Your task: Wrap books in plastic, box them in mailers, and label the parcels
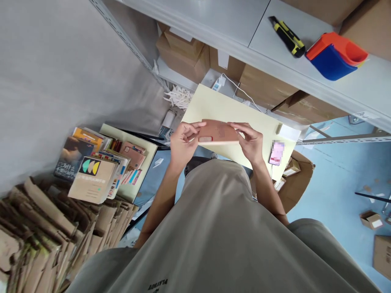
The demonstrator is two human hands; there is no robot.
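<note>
Both my hands hold an orange-brown book (220, 131) by its two ends, above the pale yellow tabletop (210, 99). My left hand (185, 139) is closed on the book's left end, beside a small light label with a red edge. At the opposite end, my right hand (249, 139) pinches the book between thumb and fingers. Small printing shows on the cover, too fine to read. To the right of my right hand, a phone (276, 153) with a blurred-out screen lies on the table, a white cable at its lower end.
A stack of books (91, 179) sits on a side table at left, above flattened cardboard (45, 228). On the grey shelf (226, 24) lie a yellow-black utility knife (287, 36) and an orange-blue tape dispenser (334, 57). An open carton (301, 183) stands right of the table.
</note>
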